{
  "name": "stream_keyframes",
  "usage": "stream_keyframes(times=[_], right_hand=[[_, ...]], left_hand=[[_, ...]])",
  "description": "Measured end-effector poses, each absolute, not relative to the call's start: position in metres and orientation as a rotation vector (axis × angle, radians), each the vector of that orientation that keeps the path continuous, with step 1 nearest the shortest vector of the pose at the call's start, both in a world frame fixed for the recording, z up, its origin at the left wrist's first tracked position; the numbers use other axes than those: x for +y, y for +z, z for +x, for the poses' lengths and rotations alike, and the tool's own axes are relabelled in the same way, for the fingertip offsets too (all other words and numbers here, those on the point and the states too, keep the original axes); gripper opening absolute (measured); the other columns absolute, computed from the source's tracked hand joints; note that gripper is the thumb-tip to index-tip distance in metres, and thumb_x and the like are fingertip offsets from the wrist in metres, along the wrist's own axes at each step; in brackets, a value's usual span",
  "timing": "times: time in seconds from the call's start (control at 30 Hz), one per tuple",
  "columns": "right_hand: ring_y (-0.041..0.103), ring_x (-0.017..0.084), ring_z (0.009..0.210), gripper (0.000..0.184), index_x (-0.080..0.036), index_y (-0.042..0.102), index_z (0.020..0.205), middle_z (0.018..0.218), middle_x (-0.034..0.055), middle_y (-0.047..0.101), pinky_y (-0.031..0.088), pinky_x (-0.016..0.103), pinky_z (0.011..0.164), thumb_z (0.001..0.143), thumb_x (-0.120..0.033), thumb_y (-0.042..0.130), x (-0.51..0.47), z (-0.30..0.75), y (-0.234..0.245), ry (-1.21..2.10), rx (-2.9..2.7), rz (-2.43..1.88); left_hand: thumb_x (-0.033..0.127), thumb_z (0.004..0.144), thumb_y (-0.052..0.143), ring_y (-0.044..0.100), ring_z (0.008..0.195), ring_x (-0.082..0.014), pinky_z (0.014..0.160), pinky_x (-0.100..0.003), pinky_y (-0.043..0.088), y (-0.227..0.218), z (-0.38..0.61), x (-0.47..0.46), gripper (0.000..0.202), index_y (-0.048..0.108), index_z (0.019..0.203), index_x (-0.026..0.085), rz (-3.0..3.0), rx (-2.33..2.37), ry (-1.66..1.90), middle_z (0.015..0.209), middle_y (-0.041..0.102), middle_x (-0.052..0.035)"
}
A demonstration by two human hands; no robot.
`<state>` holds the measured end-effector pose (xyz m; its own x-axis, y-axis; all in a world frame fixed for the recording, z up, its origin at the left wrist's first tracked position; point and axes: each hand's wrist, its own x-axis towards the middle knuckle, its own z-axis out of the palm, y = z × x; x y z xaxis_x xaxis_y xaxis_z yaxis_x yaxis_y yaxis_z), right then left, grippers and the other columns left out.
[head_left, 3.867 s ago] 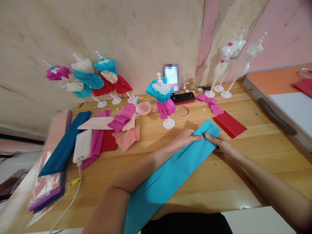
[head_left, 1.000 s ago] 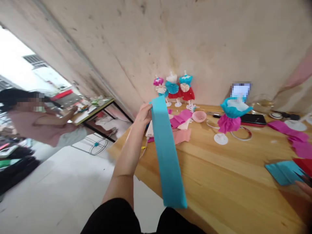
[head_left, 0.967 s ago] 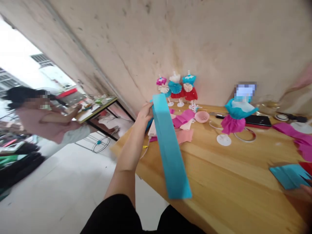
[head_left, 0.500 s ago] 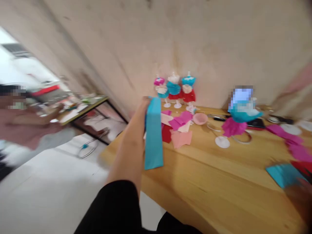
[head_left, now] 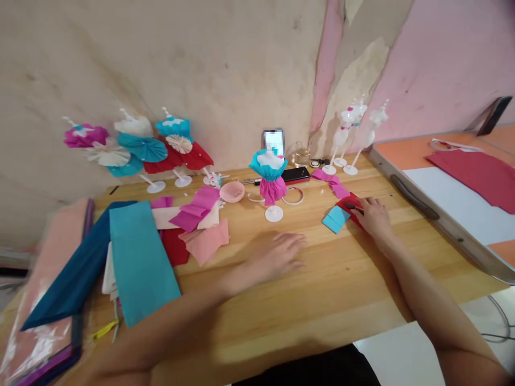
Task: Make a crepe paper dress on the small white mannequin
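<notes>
right hand [head_left: 374, 217] fingers curled on floppy red crepe paper [head_left: 351, 206], grip unclear | light turquoise crepe piece [head_left: 335, 219] left of fingertips, pinch its edge | left hand [head_left: 277, 257] open, empty

Here's varnished wood on the tabletop [head_left: 330, 305], smooth and shining! Lower left, matt, crinkled turquoise crepe paper [head_left: 139, 262]; right of centre, matching red crepe paper [head_left: 349, 208]. Centre, a smooth pink plastic dish [head_left: 232, 192], then a glossy black device [head_left: 295, 174]. Upper left, rough plaster wall [head_left: 161, 64]!
</notes>
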<state>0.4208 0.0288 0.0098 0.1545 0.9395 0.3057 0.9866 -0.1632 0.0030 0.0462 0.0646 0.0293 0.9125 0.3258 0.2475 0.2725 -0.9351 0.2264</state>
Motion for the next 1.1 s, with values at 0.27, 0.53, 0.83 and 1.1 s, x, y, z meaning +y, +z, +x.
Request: stream_keyframes(times=[0.27,0.53,0.83,1.1], right_hand=[[0.056,0.029,0.098,0.029,-0.016,0.065,0.093,0.095,0.0142,0.065,0.039,0.040,0.090,0.094,-0.041,0.049,0.023,0.374,-0.002,-0.164,-2.021,-1.938],[0.065,0.020,0.077,0.032,-0.019,0.062,0.095,0.088,0.0076,0.071,0.048,0.031,0.070,0.097,-0.039,0.037,0.026,0.386,-0.008,0.105,-1.768,-2.006],[0.063,0.017,0.053,0.026,-0.019,0.063,0.077,0.055,0.0027,0.065,0.046,0.027,0.059,0.091,-0.031,0.044,0.010,0.404,0.004,0.432,-1.778,-2.120],[0.068,0.025,0.091,0.026,-0.023,0.067,0.103,0.098,0.0079,0.073,0.050,0.036,0.078,0.092,-0.041,0.051,0.001,0.406,0.021,0.073,-2.027,-1.909]], left_hand=[[0.057,0.097,0.031,0.056,0.123,-0.0247,0.111,-0.042,0.036,0.006,0.174,0.065,0.055,0.054,0.124,0.015,2.913,0.581,0.418,0.128,0.062,-0.0119],[0.062,0.092,0.039,0.055,0.118,-0.0253,0.112,-0.046,0.031,-0.001,0.165,0.071,0.056,0.055,0.126,0.020,3.031,0.740,0.415,0.117,0.063,-0.0111],[0.062,0.093,0.035,0.054,0.109,-0.0284,0.092,-0.040,0.044,-0.001,0.165,0.103,0.059,0.062,0.101,0.011,3.004,1.163,0.438,0.105,0.062,-0.0157],[0.058,0.090,0.049,0.052,0.110,-0.0277,0.094,-0.041,0.044,0.002,0.188,0.091,0.050,0.051,0.113,0.013,2.823,1.148,0.481,0.115,0.056,-0.0143]])
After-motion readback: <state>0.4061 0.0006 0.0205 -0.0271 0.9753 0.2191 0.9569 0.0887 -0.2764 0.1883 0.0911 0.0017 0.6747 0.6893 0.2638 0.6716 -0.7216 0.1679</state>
